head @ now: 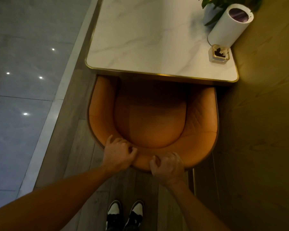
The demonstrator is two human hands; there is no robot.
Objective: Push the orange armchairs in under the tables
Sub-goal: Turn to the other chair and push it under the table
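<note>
1. Under the table's [148, 39] near edge, the orange armchair's [202, 124] front is already tucked.
2. Left hand [118, 155] and right hand [168, 165] curl over its backrest.
3. Backrest and seat protrude; slight pushing likely remains.

White lamp [230, 25] tilted, beside plant [213, 7]; glass ashtray [219, 53] just in front. Grey tile floor [20, 80] left, wood wall [265, 114] right, sneakers [123, 215] below.

Both hands [118, 152] [167, 165] curled, arms outstretched
</note>
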